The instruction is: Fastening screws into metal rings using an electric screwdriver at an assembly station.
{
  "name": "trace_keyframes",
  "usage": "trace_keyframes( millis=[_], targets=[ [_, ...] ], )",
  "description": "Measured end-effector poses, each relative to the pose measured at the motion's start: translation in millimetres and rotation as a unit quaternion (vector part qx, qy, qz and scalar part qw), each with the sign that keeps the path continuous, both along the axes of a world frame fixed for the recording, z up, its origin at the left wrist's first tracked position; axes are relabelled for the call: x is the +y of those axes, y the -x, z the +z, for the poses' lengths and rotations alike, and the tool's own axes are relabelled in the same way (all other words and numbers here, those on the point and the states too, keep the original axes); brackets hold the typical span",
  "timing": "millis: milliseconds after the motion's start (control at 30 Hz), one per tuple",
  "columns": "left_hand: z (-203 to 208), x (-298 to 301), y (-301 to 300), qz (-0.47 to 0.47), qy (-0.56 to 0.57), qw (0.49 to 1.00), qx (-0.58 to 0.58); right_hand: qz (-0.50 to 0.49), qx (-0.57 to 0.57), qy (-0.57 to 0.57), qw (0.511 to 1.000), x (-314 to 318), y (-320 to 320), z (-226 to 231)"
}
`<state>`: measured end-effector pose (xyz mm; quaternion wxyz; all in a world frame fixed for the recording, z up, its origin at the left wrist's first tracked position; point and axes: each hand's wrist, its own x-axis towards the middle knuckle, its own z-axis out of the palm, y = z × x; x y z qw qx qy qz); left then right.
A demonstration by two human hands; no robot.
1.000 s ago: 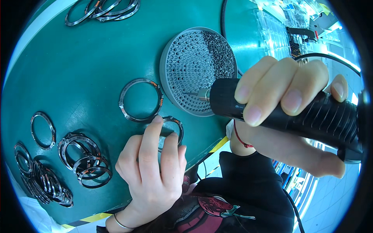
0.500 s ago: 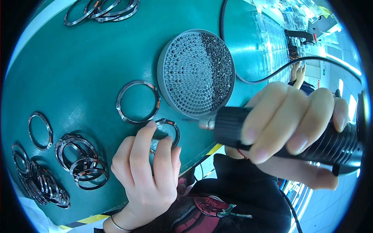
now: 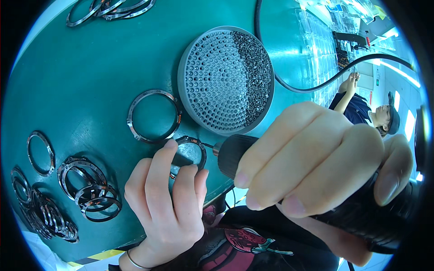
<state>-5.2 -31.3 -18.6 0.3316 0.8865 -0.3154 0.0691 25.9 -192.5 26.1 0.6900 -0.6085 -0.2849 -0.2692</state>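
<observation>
In my right hand (image 3: 312, 158) I grip a black electric screwdriver (image 3: 234, 153), fingers wrapped round its body. Its thin bit points left and meets, or nearly meets, the right edge of a small dark metal ring (image 3: 203, 156). My left hand (image 3: 167, 203) steadies that ring on the green table, fingertips on its left and lower side; part of it is hidden under the fingers. A larger dark ring (image 3: 131, 113) lies flat just beyond my left fingertips. Behind the bit is a round grey screw tray (image 3: 181, 86) full of small holes, with tiny dark screws (image 3: 257, 74) heaped along its right side.
Several rings (image 3: 86, 180) overlap at the left, beside one single ring (image 3: 29, 151) and a denser pile (image 3: 49, 217). More rings (image 3: 117, 11) lie at the far left. A black cable (image 3: 312, 89) curves behind the tray. Another person (image 3: 357, 106) sits at the far right.
The screwdriver has come left and nearer, bringing its bit from beside the tray to the small ring's edge. My left hand stays on that ring. The other person has come further into view.
</observation>
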Motion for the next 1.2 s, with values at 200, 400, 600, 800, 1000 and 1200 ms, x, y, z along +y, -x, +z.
trace_keyframes(
  millis=[200,400,600,800,1000,1200],
  targets=[
    [-2.9,-1.6,-1.1,0.008,-0.009,0.999,-0.030,0.076,0.049,0.054,0.994,-19.8,-1.6,0.2],
    [18.6,1.8,-4.4,0.060,-0.096,0.994,0.007,0.074,0.054,-0.057,0.994,-47.3,-1.7,-3.6],
    [27.6,1.1,-29.4,0.125,-0.170,0.977,-0.025,0.020,0.021,0.018,0.999,-60.2,2.6,-1.3],
    [38.9,52.4,-3.3,0.162,-0.254,0.951,-0.069,0.016,-0.003,0.032,0.999,-47.3,-3.2,-3.6],
    [21.6,65.8,13.5,0.137,-0.257,0.954,-0.070,0.016,0.008,0.014,1.000,-45.6,-2.7,-3.4],
    [12.6,67.0,15.2,0.061,-0.144,0.988,-0.010,0.039,0.007,0.046,0.998,-45.8,-7.7,-5.9]
  ],
)
